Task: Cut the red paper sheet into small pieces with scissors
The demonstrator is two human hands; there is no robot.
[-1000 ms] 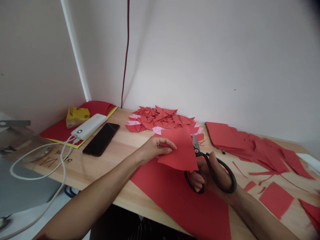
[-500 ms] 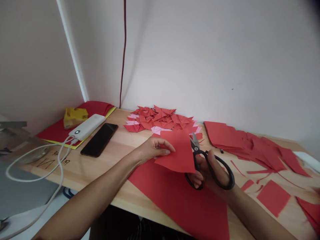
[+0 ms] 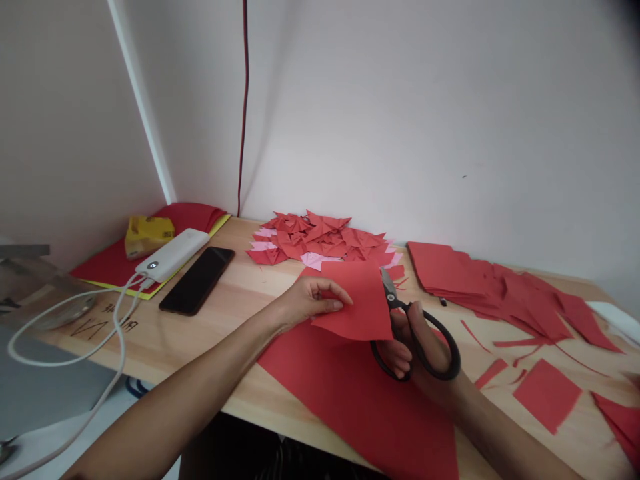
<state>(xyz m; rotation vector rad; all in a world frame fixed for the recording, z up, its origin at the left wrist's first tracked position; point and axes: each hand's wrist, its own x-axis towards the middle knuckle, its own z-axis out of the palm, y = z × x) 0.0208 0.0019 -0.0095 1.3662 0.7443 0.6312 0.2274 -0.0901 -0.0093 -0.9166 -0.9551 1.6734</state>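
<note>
Between thumb and fingers, my left hand (image 3: 317, 299) pinches a red paper piece (image 3: 363, 303) by its left side, raised above a larger red sheet (image 3: 360, 400). My right hand (image 3: 415, 340) has its thumb and fingers through the black handles of the scissors (image 3: 391, 298). The scissors' blades lie along the right edge of the held piece, pointing toward the wall. Part of the larger sheet is hidden under both hands and the held piece.
Folded red and pink paper shapes (image 3: 320, 240) are heaped by the wall. Stacked red pieces (image 3: 450, 273) and a cut square (image 3: 547, 395) lie right, among thin strips. At left are a black phone (image 3: 197, 280), a white power bank (image 3: 173, 255) with cable and a yellow packet (image 3: 149, 235).
The scissors' blades have closed further along the paper's right edge, and the handles have drawn slightly closer together. My left hand keeps its pinch, shifted very slightly right.
</note>
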